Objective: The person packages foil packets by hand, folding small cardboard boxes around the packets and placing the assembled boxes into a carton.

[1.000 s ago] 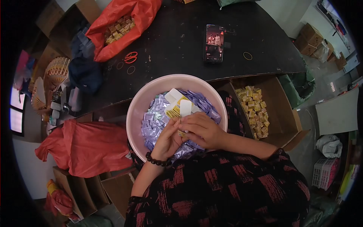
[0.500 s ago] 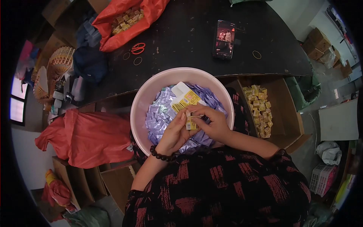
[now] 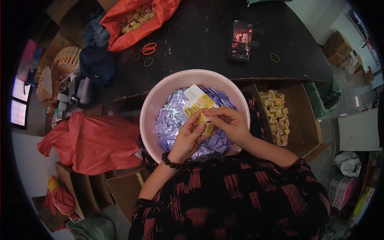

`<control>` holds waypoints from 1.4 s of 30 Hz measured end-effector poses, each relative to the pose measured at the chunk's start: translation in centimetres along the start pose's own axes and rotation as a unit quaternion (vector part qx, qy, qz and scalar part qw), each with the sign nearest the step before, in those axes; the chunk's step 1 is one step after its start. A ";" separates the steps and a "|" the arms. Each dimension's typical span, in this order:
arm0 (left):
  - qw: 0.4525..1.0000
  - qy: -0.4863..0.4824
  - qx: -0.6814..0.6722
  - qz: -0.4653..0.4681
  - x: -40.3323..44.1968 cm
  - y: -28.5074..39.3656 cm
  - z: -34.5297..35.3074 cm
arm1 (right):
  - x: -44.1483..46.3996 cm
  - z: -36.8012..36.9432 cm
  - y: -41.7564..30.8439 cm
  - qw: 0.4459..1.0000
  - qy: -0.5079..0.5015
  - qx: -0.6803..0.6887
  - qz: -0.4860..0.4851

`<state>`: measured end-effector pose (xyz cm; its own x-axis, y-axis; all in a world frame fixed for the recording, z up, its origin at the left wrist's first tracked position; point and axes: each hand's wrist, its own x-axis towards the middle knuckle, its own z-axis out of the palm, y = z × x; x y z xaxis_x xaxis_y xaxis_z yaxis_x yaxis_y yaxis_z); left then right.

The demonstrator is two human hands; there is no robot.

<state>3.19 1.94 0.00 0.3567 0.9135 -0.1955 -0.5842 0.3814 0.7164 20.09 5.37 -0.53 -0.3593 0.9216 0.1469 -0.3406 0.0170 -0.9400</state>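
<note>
In the head view, the left hand (image 3: 188,135) and right hand (image 3: 234,125) grip a small yellow box (image 3: 209,129) between their fingers, above purple sachets (image 3: 168,129) in a pink basin (image 3: 148,128); yellow-and-white cartons (image 3: 195,100) show just beyond the fingertips.

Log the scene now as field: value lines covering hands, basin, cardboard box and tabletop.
Left hand: holding a small yellow box
Right hand: thumb and fingers at its upper end
Pink basin: purple sachets, yellow-and-white cartons on top
Cardboard box: small yellow boxes
Black tabletop: red-handled scissors, lit smartphone, open red bag of small boxes
</note>
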 end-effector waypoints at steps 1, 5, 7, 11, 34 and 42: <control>1.000 0.000 0.000 0.000 0.0 0.0 0.1 | 0.0 -0.3 -0.1 1.000 0.003 0.003 0.012; 1.000 0.021 0.007 -0.010 0.0 -0.2 0.1 | -0.2 -1.5 -0.3 0.965 -0.086 -0.220 -0.112; 1.000 0.022 -0.008 -0.015 0.1 -0.5 -0.1 | -0.9 -0.7 -0.8 0.900 -0.089 -0.390 -0.174; 0.999 0.017 -0.016 -0.049 0.0 -1.3 -0.1 | -1.2 -0.4 -1.6 0.844 -0.124 -0.493 -0.170; 0.945 0.235 0.123 0.191 1.0 -0.6 -3.7 | 6.1 -1.3 3.8 0.794 0.017 -0.607 0.023; 0.932 0.267 0.164 0.184 1.4 -1.7 -2.7 | 5.2 0.5 1.1 0.910 0.072 -0.406 -0.040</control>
<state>2.71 2.95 -3.28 -0.2888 0.9472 -0.1394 -0.3091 0.0456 0.9500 17.45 10.00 -0.70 -0.2242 0.9452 0.2373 0.4150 0.3130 -0.8543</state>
